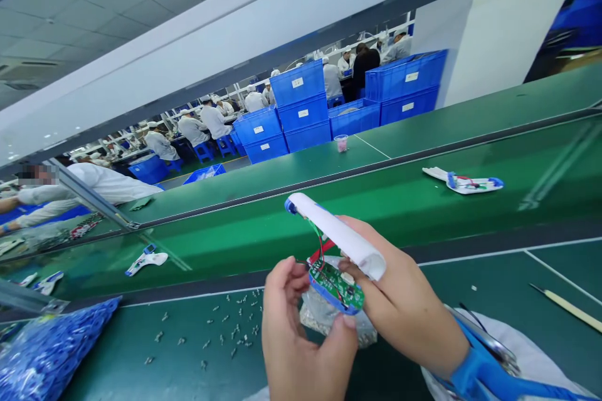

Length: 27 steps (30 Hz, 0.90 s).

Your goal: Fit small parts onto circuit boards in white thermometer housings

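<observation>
My left hand pinches the lower end of a small green circuit board set in a blue-rimmed piece. My right hand has its fingers behind a white curved plastic shell, which tilts above the board. Red, green and dark wires run between shell and board. Some of the right fingers are hidden by the shell. Below the hands lies a clear plastic bag of small parts. Around my right wrist is a blue strap.
Small metal parts lie scattered left of my hands. A bag of blue parts is at lower left, a pointed tool at right. On the green belt lie white half-shells. Blue crates and people are beyond.
</observation>
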### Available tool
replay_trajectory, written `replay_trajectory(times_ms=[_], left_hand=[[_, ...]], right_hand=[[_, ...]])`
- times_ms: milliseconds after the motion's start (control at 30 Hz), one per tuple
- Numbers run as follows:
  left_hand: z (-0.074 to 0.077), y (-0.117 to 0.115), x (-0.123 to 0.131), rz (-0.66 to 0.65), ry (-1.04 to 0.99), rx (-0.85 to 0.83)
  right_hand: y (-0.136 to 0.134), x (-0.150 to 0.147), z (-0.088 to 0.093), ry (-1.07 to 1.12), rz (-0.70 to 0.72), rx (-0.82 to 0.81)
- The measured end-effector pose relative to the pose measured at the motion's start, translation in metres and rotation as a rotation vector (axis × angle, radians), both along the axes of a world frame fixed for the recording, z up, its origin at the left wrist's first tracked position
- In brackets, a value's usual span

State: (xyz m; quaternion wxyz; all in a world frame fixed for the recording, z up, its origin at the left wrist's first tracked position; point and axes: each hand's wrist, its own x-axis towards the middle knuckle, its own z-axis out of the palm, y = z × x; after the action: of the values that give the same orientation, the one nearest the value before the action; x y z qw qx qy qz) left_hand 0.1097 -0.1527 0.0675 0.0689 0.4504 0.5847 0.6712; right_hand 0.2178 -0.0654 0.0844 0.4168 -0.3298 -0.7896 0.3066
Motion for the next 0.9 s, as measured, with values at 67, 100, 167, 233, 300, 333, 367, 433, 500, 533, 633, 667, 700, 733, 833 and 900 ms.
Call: replay_trajectory(times_ms=[67, 100, 167, 233, 300, 333, 367, 433, 500, 533, 633, 667, 700, 733, 833, 900], left_hand=[[-0.002, -0.002, -0.006, 0.283, 0.574, 0.075], [-0.001, -0.002, -0.008, 0.366, 0.776, 0.103], [0.003, 0.0, -0.01, 0.433, 0.974, 0.12], [0.006, 0.004, -0.009, 0.463, 1.025, 0.094], [0.007, 0.008, -0.009, 0.518, 1.042, 0.068], [0.006, 0.01, -0.009, 0.543, 1.035, 0.057], [0.004, 0.011, -0.01, 0.563, 1.012, 0.053], [0.0, 0.01, -0.012, 0.564, 0.945, 0.083], [-0.004, 0.007, -0.013, 0.51, 0.831, 0.124], [-0.005, 0.006, -0.013, 0.468, 0.748, 0.131], [-0.004, 0.003, -0.013, 0.355, 0.377, 0.057], [-0.003, 0.003, -0.014, 0.328, 0.227, 0.027], [-0.001, 0.004, -0.014, 0.292, 0.084, 0.006], [0.001, 0.005, -0.015, 0.24, -0.048, 0.004], [0.005, 0.009, -0.02, -0.03, -0.355, 0.088], [0.008, 0.01, -0.024, -0.184, -0.488, 0.15]], right_hand=[[-0.001, 0.001, 0.002, -0.036, 0.027, -0.073], [-0.003, 0.002, 0.004, -0.048, 0.048, -0.104], [-0.005, 0.003, 0.006, -0.06, 0.1, -0.152], [-0.008, 0.003, 0.008, -0.059, 0.152, -0.194], [-0.011, 0.003, 0.009, -0.06, 0.199, -0.234], [-0.012, 0.003, 0.009, -0.066, 0.22, -0.255], [-0.013, 0.003, 0.009, -0.071, 0.236, -0.27], [-0.014, 0.003, 0.009, -0.075, 0.254, -0.279], [-0.015, 0.004, 0.008, -0.066, 0.264, -0.283], [-0.015, 0.005, 0.008, -0.054, 0.272, -0.288], [-0.016, 0.008, 0.007, 0.008, 0.307, -0.336], [-0.016, 0.009, 0.007, 0.03, 0.316, -0.362], [-0.017, 0.009, 0.007, 0.051, 0.328, -0.391], [-0.017, 0.009, 0.007, 0.075, 0.344, -0.421], [-0.016, 0.008, 0.007, 0.164, 0.433, -0.551], [-0.013, 0.008, 0.008, 0.204, 0.528, -0.681]])
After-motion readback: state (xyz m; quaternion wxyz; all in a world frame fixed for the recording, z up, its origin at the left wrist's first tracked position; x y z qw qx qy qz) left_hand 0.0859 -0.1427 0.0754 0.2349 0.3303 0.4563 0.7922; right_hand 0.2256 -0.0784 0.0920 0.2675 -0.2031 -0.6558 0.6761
